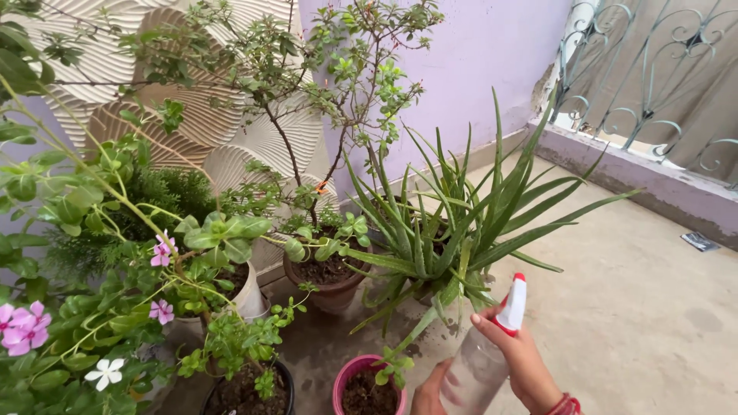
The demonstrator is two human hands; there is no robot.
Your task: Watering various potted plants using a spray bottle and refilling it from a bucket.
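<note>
Aloe plant [453, 230], brown pot [332, 288], pink pot [344, 380], pink flowers [23, 327], iron railing [653, 69].

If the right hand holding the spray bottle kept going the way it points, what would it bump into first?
Probably the spiky green aloe plant. The right hand grips a clear spray bottle with a white and red nozzle, aimed up and left. The aloe's drooping leaves lie nearest in that line, though depth is hard to judge.

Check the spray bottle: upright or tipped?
Tilted. The spray bottle leans, its red-and-white nozzle up and right of the clear body, held by the right hand and left hand.
</note>
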